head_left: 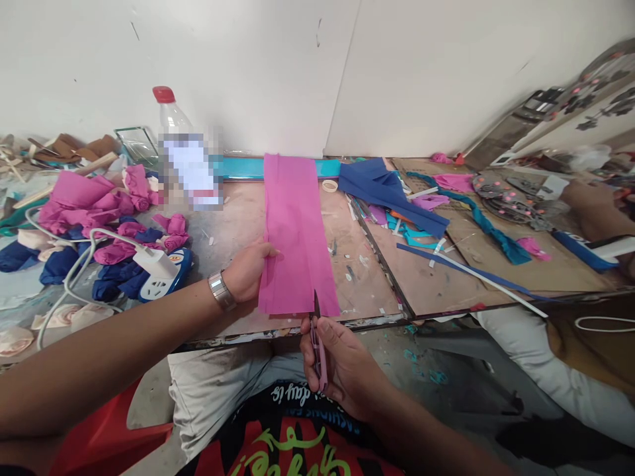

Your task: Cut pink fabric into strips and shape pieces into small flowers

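Observation:
A long strip of pink crepe paper (294, 225) lies flat on the worktable (238, 218), running from the wall to the near edge. My left hand (247, 273), with a metal watch on the wrist, presses the strip's left edge near its front end. My right hand (342, 367) grips small pink thread snips (318, 337) just below the table edge. The snips' blades point up and meet the strip's near edge, close to its right side.
Pink and blue folded paper pieces (106, 225) pile at the left beside a white power strip (161, 274) and cable. A clear bottle (186, 155) stands by the wall. Blue paper (391, 192) and scraps lie right. Another person's arm (595, 215) rests at the far right.

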A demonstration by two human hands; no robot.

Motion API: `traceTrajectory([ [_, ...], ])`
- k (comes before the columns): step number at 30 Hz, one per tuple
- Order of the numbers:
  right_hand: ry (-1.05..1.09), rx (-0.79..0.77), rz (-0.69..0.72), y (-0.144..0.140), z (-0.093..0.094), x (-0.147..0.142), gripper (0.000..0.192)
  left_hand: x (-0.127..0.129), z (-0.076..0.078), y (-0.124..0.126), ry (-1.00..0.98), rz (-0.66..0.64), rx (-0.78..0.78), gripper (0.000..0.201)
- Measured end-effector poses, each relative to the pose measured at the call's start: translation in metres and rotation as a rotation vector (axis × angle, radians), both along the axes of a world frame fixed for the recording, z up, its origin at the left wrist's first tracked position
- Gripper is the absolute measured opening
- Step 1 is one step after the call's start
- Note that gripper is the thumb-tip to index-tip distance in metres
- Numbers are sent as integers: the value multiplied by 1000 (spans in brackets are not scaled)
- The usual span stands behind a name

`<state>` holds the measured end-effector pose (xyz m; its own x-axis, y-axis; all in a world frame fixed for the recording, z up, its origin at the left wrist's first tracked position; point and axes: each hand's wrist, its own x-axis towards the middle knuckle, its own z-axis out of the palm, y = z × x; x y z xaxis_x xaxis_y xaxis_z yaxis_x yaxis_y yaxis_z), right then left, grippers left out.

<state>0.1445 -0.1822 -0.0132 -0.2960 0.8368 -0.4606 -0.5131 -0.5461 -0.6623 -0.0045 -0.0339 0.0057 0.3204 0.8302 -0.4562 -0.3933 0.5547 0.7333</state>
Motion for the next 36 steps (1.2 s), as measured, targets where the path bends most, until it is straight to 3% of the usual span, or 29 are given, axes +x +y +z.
traceTrajectory([
  [18, 10, -2, -18, 0, -1, -1, 45, -2, -3, 0, 14, -24, 42, 32],
  [29, 7, 16, -42, 1, -3, -2, 41, -1, -5, 0, -5, -15, 82, 38],
  [36, 21, 36, -55, -1, -4, -2, 48, -2, -9, 1, -108, -107, 190, 54],
])
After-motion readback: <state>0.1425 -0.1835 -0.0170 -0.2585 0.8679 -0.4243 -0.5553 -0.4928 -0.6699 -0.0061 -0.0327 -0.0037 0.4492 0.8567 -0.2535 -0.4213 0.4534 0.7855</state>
